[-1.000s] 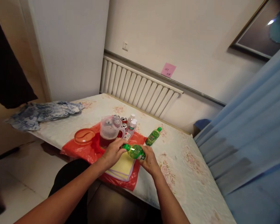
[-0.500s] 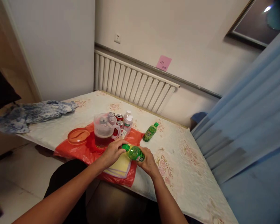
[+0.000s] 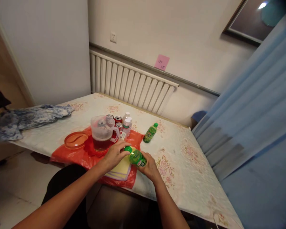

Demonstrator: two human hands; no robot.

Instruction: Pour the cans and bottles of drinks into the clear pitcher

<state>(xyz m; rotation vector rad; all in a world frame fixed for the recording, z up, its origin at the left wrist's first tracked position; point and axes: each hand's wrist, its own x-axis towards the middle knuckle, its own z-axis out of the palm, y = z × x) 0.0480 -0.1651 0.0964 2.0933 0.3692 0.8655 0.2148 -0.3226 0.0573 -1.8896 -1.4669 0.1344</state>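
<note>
My right hand (image 3: 149, 166) is closed around a green plastic drink bottle (image 3: 137, 158), tilted with its neck toward the left. The fingers and thumb of my left hand (image 3: 115, 154) pinch the bottle's green cap (image 3: 128, 149). Left of the hands, a clear plastic pitcher (image 3: 101, 133) with brown liquid stands on a red plastic bag (image 3: 69, 155). Its orange round lid (image 3: 75, 140) lies beside it. Under my hands is a folded yellow cloth (image 3: 120, 170). Another green bottle (image 3: 150, 133) stands upright farther back on the right.
Behind the pitcher are several red cans (image 3: 118, 119) and clear bottles with white caps (image 3: 126, 124). A blue patterned cloth (image 3: 35, 117) lies at the table's left end. A radiator (image 3: 131, 83) runs along the wall; a blue curtain (image 3: 250, 121) hangs at the right.
The view has shifted slightly, so the scene sits a little farther left. My hands remain on the bottle and its cap, with only a slight change in the left fingers' position.
</note>
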